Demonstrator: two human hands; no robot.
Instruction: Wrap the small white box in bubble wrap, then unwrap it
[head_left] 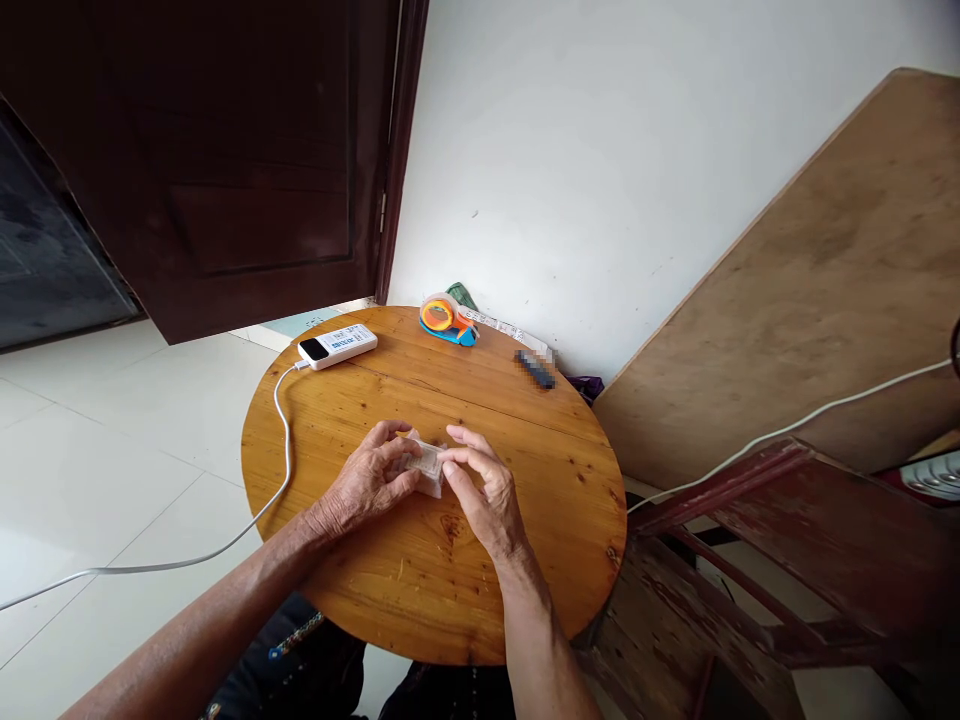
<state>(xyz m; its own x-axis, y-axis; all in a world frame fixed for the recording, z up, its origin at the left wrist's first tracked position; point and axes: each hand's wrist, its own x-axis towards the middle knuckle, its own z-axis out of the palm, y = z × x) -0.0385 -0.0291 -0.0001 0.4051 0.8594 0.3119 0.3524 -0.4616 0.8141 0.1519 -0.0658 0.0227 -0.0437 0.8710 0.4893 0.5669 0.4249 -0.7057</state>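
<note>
Two-handed with packet [430, 461], seemingly wrapped, not yet released.
Clasping with left hand [370, 475]; apparently pinching packet's edge with right hand [491, 496].

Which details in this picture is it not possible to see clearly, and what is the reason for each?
All in the head view:
Package: partly covered by the left hand; its print is too small to read.
Dark object: blurred by pixel blocks.
White device: label print too small.
Cable: far end cut off by the picture's left edge.
Green thing: partly hidden behind the tape dispenser.
</note>
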